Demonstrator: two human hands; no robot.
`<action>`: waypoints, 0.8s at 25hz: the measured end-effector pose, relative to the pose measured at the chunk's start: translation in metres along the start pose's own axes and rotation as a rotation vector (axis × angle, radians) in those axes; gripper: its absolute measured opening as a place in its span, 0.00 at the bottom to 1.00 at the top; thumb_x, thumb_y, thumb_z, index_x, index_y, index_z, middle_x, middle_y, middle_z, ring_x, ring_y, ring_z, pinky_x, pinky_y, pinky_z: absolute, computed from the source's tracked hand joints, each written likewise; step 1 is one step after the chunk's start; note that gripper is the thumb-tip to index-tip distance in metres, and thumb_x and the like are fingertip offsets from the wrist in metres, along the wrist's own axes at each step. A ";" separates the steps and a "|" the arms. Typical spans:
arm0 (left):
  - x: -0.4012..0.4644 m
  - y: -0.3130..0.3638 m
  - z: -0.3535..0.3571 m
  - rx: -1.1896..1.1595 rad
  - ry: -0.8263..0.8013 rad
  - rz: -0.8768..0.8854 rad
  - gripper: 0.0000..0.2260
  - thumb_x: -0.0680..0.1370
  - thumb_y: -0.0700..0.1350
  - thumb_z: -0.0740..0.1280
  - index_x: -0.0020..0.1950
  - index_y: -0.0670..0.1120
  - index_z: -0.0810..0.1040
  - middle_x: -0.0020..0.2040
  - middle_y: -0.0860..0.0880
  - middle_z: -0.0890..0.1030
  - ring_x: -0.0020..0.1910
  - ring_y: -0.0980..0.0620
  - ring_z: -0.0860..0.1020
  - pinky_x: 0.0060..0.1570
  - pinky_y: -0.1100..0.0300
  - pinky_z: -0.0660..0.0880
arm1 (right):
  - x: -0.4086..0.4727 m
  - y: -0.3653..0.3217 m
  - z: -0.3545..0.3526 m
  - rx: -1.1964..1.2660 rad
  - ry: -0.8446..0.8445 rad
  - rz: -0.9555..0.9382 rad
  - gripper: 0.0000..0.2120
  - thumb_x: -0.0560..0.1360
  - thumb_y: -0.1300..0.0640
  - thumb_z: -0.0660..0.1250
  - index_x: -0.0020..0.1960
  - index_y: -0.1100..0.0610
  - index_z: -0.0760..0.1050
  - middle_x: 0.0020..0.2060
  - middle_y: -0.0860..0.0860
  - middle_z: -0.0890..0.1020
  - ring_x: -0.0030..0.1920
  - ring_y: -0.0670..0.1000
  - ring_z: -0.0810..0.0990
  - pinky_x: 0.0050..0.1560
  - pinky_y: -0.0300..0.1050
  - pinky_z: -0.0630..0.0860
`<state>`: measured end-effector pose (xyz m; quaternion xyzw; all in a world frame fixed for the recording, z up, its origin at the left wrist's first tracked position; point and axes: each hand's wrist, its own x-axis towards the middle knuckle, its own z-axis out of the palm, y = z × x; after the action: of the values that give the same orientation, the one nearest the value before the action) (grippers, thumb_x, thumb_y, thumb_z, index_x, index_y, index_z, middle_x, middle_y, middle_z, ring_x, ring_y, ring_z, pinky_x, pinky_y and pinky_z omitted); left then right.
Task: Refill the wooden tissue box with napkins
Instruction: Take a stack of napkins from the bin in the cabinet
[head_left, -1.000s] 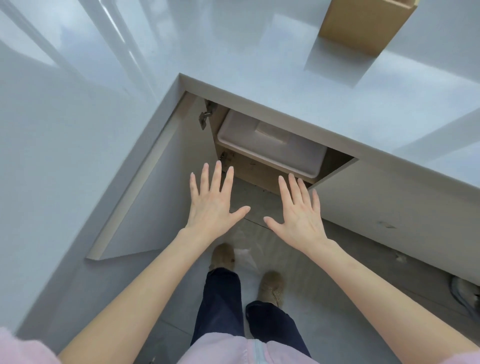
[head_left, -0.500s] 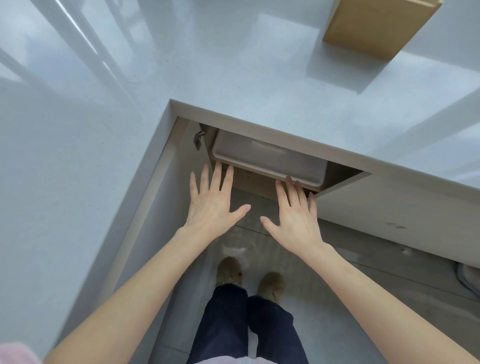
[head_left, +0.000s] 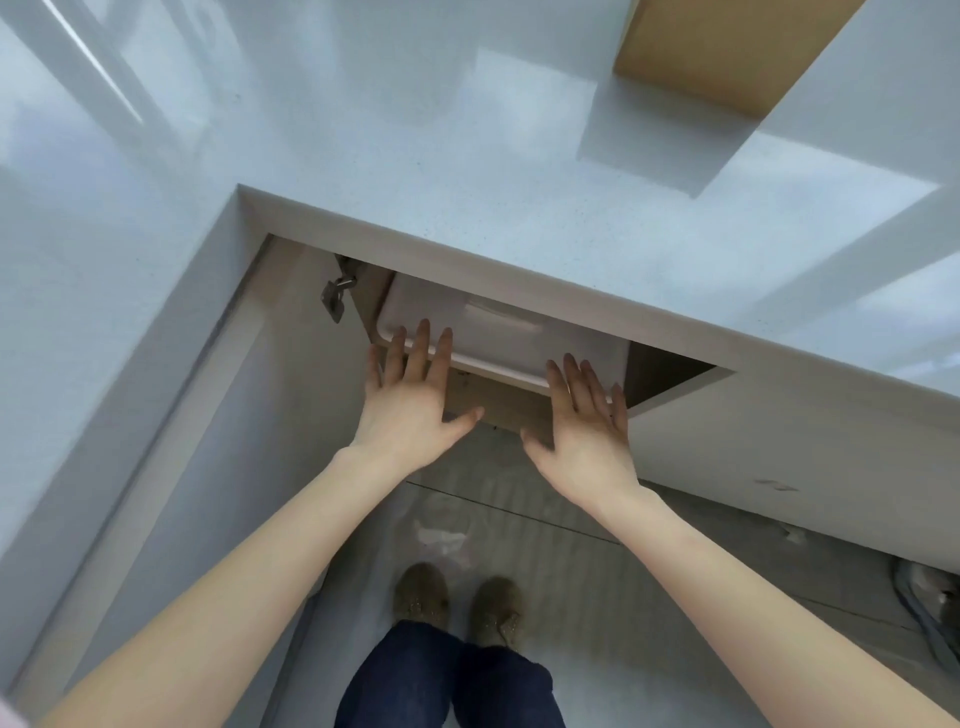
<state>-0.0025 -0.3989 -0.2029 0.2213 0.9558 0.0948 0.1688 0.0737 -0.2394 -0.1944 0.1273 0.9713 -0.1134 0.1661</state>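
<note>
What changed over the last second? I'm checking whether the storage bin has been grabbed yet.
Both hands moved forward toward the cabinet: the left hand and right hand now have their fingertips over the front edge of the white plastic bin, fingers straight, no grip visible. The bin stays on its shelf, the cabinet door open, the wooden box on the counter.

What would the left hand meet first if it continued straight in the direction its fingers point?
Most likely the white plastic storage bin inside the open cabinet: the left hand has straight fingers aimed at its front left rim, overlapping it in view. Contact cannot be confirmed.
</note>
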 end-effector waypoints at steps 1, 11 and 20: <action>0.010 -0.001 0.008 0.004 -0.005 0.002 0.37 0.75 0.61 0.56 0.75 0.47 0.41 0.77 0.44 0.42 0.75 0.43 0.41 0.72 0.43 0.40 | 0.009 0.005 0.006 0.005 -0.008 0.008 0.34 0.78 0.46 0.56 0.76 0.55 0.42 0.77 0.53 0.43 0.76 0.52 0.40 0.74 0.54 0.37; 0.098 -0.013 0.079 0.100 0.062 0.016 0.36 0.76 0.62 0.52 0.75 0.46 0.39 0.77 0.44 0.41 0.75 0.43 0.42 0.72 0.45 0.40 | 0.113 0.048 0.069 0.047 0.079 0.004 0.37 0.77 0.44 0.58 0.76 0.55 0.43 0.77 0.54 0.45 0.77 0.53 0.42 0.75 0.54 0.41; 0.168 -0.020 0.105 -0.011 0.120 0.009 0.30 0.79 0.57 0.52 0.75 0.44 0.47 0.77 0.44 0.52 0.75 0.44 0.52 0.73 0.49 0.50 | 0.184 0.061 0.083 0.373 0.170 0.116 0.32 0.75 0.44 0.61 0.73 0.57 0.55 0.69 0.59 0.64 0.69 0.59 0.63 0.64 0.51 0.67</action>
<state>-0.1138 -0.3291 -0.3521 0.2185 0.9627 0.1137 0.1119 -0.0524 -0.1648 -0.3458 0.2205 0.9350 -0.2705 0.0634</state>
